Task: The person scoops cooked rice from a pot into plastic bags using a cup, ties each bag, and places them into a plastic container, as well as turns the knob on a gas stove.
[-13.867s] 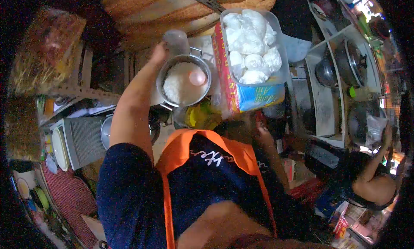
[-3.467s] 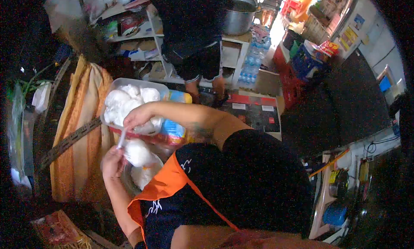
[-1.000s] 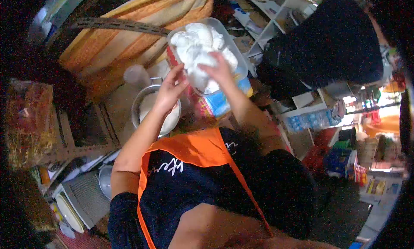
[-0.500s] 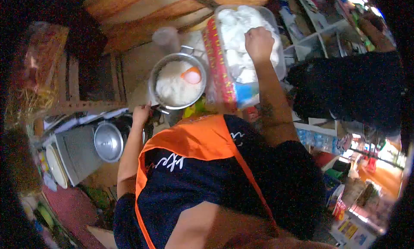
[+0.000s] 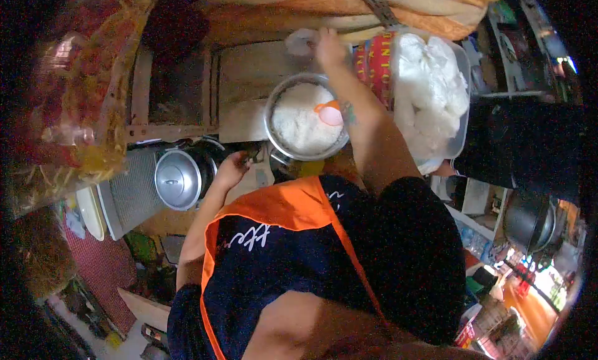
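A round metal pot (image 5: 271, 130) holds white grains that look like rice (image 5: 300, 120). An orange-rimmed scoop (image 5: 330, 115) with a pale inside lies on the grains. Beyond the pot, my right hand (image 5: 331, 49) is at the side of a blurred translucent container (image 5: 301, 43); motion blur hides whether the fingers grip it. My left hand (image 5: 233, 169) is near the pot's lower left, apart from it, its fingers loosely curled and slightly apart. To the right, a clear plastic tub (image 5: 464, 104) holds white plastic bundles (image 5: 430, 73).
A red printed sack (image 5: 375, 61) lies between pot and tub. On the left are a lidded metal pot (image 5: 177, 179) and a hanging plastic bag (image 5: 93, 79). Shelves (image 5: 507, 61) and a dark cloth (image 5: 520, 142) stand to the right.
My right hand has left the white bundles in the tub and moved left to the translucent container. My left hand has drawn away from the pot's side. The view has shifted.
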Action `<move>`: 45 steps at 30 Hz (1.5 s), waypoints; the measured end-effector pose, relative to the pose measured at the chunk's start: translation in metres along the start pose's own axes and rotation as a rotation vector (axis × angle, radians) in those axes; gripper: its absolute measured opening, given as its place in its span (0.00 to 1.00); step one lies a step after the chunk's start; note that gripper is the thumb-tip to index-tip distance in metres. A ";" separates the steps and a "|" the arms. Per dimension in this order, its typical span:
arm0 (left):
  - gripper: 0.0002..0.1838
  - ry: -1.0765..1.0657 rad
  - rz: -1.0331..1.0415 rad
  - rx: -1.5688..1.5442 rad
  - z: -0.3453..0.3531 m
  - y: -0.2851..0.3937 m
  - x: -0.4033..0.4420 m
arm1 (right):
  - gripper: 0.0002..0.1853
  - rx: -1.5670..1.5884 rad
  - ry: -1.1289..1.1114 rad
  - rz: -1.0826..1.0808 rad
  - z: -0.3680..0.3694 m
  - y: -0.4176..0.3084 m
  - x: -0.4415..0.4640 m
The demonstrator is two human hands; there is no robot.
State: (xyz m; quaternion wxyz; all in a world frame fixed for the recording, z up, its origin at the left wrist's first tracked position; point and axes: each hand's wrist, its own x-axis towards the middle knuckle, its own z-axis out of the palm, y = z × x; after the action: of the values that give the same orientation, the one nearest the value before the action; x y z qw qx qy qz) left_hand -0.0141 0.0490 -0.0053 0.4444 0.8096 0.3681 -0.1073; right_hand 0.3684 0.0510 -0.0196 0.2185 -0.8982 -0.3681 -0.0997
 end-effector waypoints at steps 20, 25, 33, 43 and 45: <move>0.27 0.147 0.293 -0.193 -0.050 0.034 0.178 | 0.09 0.443 -0.141 -0.303 -0.039 0.016 0.061; 0.40 0.166 0.714 -0.175 -0.009 0.049 0.311 | 0.06 0.243 -0.332 -0.322 -0.030 0.023 0.062; 0.57 0.317 0.566 -0.661 -0.014 0.143 0.279 | 0.09 0.135 -0.316 -0.156 -0.023 0.015 0.053; 0.46 0.192 0.314 -0.561 0.004 0.112 0.307 | 0.12 0.385 0.175 -0.309 -0.044 0.006 0.052; 0.44 0.173 0.279 -0.554 0.008 0.105 0.304 | 0.12 0.351 -0.048 -0.229 -0.046 0.006 0.049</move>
State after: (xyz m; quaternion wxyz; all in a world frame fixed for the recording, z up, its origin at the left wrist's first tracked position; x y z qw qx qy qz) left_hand 0.2744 0.1598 -0.0953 0.6254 0.7064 0.3055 0.1283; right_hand 0.4061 0.0562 0.0355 0.3501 -0.8007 -0.4848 -0.0369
